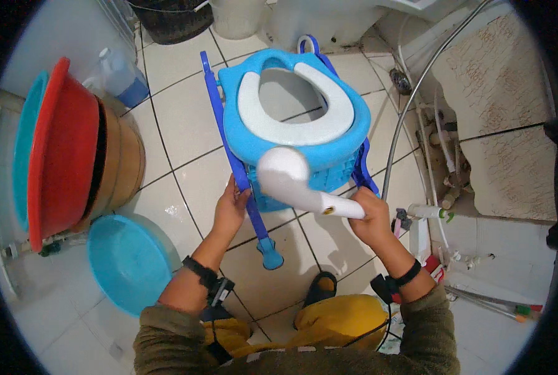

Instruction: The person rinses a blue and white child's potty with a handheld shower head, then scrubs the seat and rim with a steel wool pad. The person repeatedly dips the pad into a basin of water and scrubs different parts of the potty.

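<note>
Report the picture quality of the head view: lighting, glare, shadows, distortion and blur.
Head view: even, bright indoor light; soft glare patches on the glossy floor tiles; faint shadows under the blue training seat and shower head. Strong fisheye bend curves the tile joints and the hose, with a black vignette at the rim. Left hand and right hand look sharp; edges are softer.

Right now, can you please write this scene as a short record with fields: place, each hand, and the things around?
place: tiled bathroom floor
left hand: grips the dark blue side rail of a child's toilet seat, blue with a white ring
right hand: holds a white shower head with its head against the seat's front
hose: grey hose runs up to the wall
left side: red basin, turquoise basin, plastic bottle
</note>
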`<control>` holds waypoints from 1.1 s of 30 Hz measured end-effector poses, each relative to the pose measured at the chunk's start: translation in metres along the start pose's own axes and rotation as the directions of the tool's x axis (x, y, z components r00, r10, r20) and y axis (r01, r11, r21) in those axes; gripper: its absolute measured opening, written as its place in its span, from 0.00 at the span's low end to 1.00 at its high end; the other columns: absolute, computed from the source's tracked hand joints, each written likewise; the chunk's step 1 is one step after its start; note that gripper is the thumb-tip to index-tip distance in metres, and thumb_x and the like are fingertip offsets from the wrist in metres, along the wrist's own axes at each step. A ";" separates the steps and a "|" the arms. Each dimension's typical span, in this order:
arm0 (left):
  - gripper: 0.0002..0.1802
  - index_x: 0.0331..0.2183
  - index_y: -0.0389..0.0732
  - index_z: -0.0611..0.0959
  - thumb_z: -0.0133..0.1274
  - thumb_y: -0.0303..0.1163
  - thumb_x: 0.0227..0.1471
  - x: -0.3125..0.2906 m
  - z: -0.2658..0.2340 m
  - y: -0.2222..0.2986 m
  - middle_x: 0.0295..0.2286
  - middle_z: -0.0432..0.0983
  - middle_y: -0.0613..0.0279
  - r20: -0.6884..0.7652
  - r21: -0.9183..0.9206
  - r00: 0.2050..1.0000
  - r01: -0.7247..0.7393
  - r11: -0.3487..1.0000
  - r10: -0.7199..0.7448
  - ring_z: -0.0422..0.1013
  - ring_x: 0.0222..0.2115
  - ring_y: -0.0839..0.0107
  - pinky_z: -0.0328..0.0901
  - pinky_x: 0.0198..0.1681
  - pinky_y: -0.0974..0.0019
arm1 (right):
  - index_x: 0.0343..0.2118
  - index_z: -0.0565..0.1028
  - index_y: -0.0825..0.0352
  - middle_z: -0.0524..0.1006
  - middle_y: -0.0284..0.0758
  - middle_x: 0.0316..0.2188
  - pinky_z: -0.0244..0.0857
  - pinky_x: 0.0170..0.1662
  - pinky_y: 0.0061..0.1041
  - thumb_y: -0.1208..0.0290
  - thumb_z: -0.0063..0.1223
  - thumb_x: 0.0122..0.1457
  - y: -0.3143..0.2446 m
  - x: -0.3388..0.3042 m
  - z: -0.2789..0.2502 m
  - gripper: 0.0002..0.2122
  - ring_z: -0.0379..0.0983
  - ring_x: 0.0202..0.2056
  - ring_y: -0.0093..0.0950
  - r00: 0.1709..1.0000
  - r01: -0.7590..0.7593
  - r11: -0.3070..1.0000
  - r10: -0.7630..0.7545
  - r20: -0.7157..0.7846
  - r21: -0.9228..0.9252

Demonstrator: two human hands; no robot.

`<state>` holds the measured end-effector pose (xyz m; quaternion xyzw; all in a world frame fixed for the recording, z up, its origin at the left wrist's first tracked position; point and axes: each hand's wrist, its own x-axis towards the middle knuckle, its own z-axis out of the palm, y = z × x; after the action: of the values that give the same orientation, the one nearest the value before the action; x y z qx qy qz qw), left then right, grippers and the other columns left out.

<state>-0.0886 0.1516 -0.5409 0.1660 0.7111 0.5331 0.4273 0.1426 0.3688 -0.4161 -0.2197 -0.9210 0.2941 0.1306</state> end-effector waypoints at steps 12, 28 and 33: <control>0.38 0.57 0.34 0.67 0.57 0.25 0.41 0.015 0.060 0.134 0.49 0.67 0.47 0.245 0.885 0.647 -0.453 0.106 0.722 0.62 0.55 0.51 0.51 0.62 0.44 | 0.38 0.73 0.70 0.72 0.28 0.25 0.64 0.28 0.23 0.80 0.58 0.43 0.028 0.009 -0.027 0.16 0.69 0.25 0.21 0.739 -0.489 0.647 0.664 -0.116 0.585; 0.20 0.45 0.35 0.74 0.48 0.24 0.47 0.025 0.078 0.131 0.48 0.71 0.51 0.261 0.906 0.640 -0.422 0.046 0.722 0.67 0.52 0.58 0.57 0.60 0.51 | 0.38 0.73 0.70 0.72 0.30 0.21 0.62 0.21 0.21 0.66 0.60 0.54 0.023 0.203 -0.057 0.14 0.67 0.19 0.19 0.902 -0.236 0.868 0.363 -0.234 0.437; 0.21 0.44 0.34 0.75 0.51 0.24 0.45 0.025 0.081 0.128 0.46 0.73 0.51 0.238 0.906 0.615 -0.420 0.057 0.752 0.67 0.51 0.58 0.57 0.59 0.52 | 0.38 0.75 0.70 0.78 0.42 0.28 0.69 0.36 0.32 0.69 0.60 0.50 -0.020 0.216 -0.037 0.14 0.76 0.30 0.33 0.961 -0.065 0.903 0.171 -0.217 0.425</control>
<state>-0.0678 0.2669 -0.4421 0.5653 0.7947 0.1894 -0.1144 -0.0387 0.4761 -0.3510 -0.2777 -0.7989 0.4599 0.2704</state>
